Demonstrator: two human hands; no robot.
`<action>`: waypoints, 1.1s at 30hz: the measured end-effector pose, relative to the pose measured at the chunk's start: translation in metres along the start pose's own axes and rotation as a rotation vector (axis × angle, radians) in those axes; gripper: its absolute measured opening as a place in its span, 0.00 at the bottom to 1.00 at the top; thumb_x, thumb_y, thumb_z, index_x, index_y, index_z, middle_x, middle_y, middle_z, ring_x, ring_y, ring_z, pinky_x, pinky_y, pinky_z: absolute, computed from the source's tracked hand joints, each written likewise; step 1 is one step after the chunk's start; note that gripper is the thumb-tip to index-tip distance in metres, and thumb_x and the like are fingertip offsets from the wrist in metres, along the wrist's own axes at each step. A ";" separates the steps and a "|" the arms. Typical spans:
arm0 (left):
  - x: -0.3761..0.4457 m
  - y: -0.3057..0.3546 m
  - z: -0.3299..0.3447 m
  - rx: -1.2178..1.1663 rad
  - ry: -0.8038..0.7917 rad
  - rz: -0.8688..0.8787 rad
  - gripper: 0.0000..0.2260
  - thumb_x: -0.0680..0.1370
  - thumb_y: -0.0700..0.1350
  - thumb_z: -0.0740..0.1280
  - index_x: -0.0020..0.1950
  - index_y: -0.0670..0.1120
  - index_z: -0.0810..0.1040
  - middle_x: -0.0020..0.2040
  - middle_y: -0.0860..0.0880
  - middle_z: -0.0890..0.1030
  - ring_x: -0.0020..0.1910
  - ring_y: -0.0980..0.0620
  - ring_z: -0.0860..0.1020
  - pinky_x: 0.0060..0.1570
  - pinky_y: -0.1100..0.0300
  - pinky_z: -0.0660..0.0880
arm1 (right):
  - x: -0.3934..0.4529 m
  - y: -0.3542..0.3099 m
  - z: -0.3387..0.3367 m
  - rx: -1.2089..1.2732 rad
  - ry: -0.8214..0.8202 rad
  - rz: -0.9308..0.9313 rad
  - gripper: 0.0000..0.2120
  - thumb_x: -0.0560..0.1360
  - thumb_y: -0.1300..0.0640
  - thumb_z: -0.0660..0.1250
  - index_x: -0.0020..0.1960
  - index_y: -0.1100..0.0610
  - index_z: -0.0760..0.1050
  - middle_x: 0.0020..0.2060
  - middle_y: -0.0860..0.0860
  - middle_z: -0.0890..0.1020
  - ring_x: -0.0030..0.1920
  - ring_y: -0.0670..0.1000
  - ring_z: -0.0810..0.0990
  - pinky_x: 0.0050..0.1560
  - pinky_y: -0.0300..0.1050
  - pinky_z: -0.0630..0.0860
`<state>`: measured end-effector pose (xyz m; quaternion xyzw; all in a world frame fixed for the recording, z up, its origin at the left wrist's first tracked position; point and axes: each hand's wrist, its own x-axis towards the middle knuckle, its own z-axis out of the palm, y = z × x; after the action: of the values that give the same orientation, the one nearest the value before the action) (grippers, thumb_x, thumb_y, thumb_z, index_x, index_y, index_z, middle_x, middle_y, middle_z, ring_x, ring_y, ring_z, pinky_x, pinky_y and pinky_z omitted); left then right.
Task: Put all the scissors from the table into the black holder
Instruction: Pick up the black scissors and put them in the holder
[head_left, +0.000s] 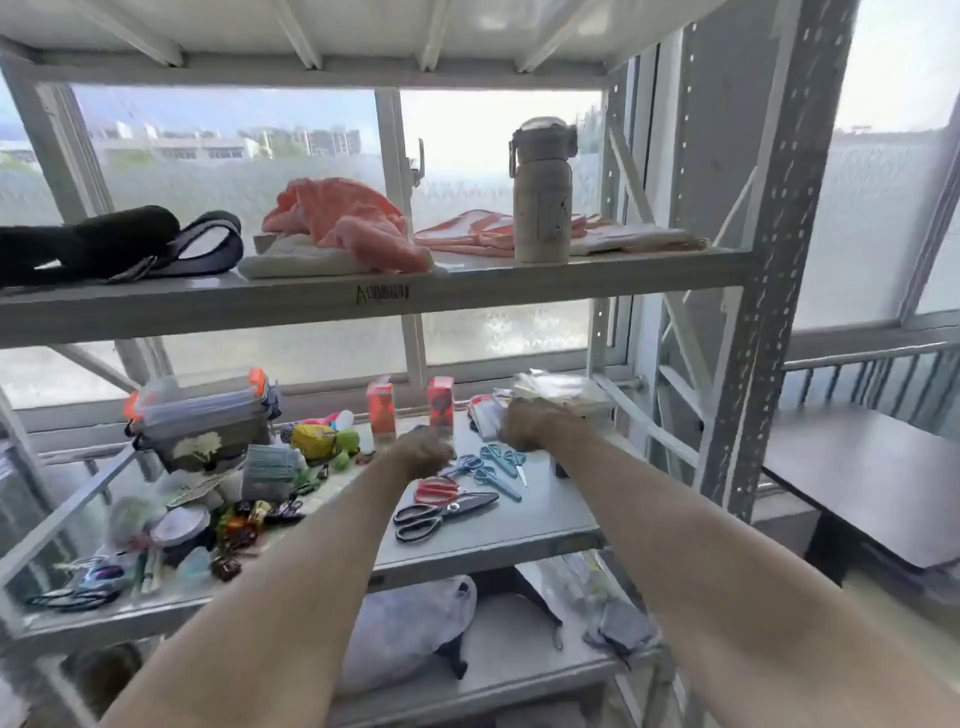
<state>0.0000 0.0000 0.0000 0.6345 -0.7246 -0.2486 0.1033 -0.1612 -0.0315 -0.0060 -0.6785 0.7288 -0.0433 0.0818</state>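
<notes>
Two bare arms reach in over the middle shelf (519, 525) of a grey metal rack, and we're looking down at a pretty cluttered surface. Our left hand (423, 449) sits curled just above the blue scissors (465, 463), but it's blurred, so we can't tell if it's gripping anything. Our right hand (524, 423) is further back near the clear bags (558, 389), fingers bent, also too smeared to say whether it holds something.

Scissors are bunched between the two forearms: a couple of teal scissors (501, 465) toward the back, red scissors (436, 491) in the middle, and big black shears (441, 512) nearest the front edge. A small dark thing (561, 467) pokes out just under our right wrist; could be the holder, can't tell.

Left half of the shelf is packed with a lidded box (202, 415), masks and small toys, right up to the front lip. Only open room is the bare strip along the front right corner. Rack post (748, 364) boxes in the right side, and the upper shelf (363, 301) hangs over everything
</notes>
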 end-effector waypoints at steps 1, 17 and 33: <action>0.003 -0.003 0.006 -0.014 -0.017 -0.015 0.13 0.84 0.43 0.56 0.57 0.35 0.76 0.60 0.37 0.76 0.49 0.46 0.77 0.41 0.62 0.75 | 0.011 0.002 0.010 -0.008 -0.013 -0.012 0.20 0.78 0.49 0.61 0.66 0.58 0.69 0.60 0.55 0.78 0.57 0.57 0.78 0.59 0.55 0.76; 0.142 -0.069 0.115 -0.090 0.128 -0.380 0.17 0.79 0.46 0.65 0.66 0.39 0.76 0.65 0.37 0.78 0.64 0.39 0.76 0.61 0.52 0.73 | 0.143 0.033 0.130 -0.120 -0.291 -0.379 0.13 0.78 0.55 0.60 0.57 0.63 0.76 0.55 0.59 0.80 0.52 0.60 0.78 0.50 0.49 0.75; 0.189 -0.146 0.157 -0.071 0.218 -0.565 0.27 0.72 0.43 0.71 0.70 0.41 0.70 0.65 0.36 0.75 0.66 0.39 0.73 0.65 0.54 0.70 | 0.173 -0.016 0.210 -0.240 -0.117 -0.707 0.17 0.78 0.66 0.59 0.66 0.61 0.70 0.62 0.60 0.75 0.59 0.62 0.79 0.53 0.54 0.76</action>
<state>0.0212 -0.1576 -0.2379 0.8297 -0.4950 -0.2231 0.1293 -0.1197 -0.1953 -0.2204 -0.8941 0.4438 0.0557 0.0230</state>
